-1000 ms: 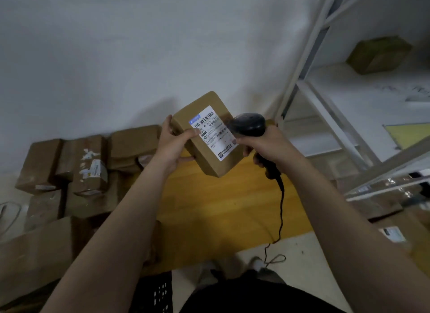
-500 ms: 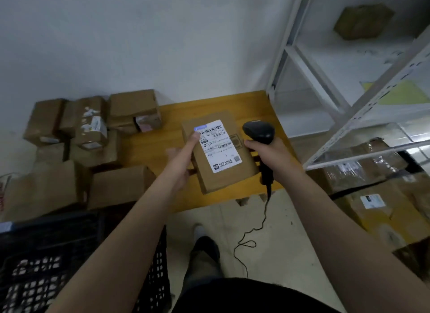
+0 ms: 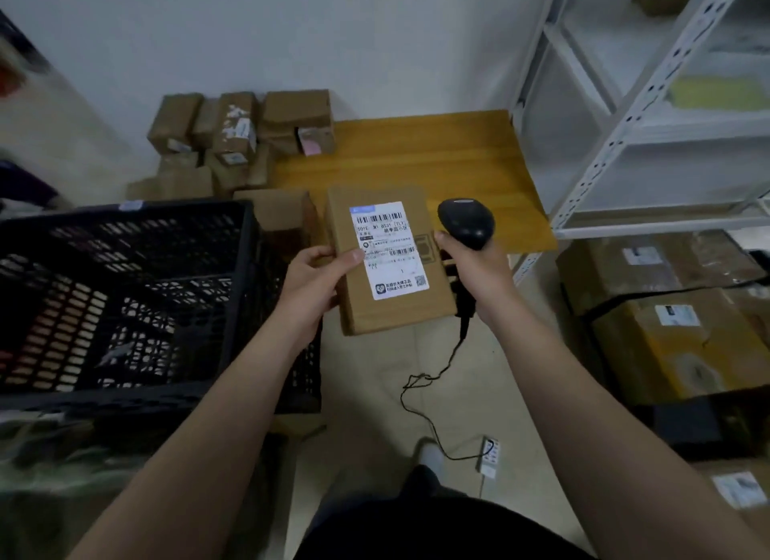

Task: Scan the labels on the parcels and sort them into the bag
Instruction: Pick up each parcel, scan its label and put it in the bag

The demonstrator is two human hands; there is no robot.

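We have lowered the parcel (image 3: 387, 263), left hand (image 3: 310, 282) pinching its left edge, right hand (image 3: 479, 267) gripping the barcode scanner (image 3: 466, 222); probably scanned, bagging next.

We see a parcel (image 3: 391, 313) of plain brown cardboard, matt and slightly rough, with a smooth white paper label (image 3: 385, 249). The scanner (image 3: 466, 222) is black plastic with a dull sheen. The crate (image 3: 187, 207) is matt black plastic lattice. The surface (image 3: 416, 159) is yellow wood, smooth, with a faintly striped grain. The shelf rack (image 3: 625, 130) looks like white-painted metal.
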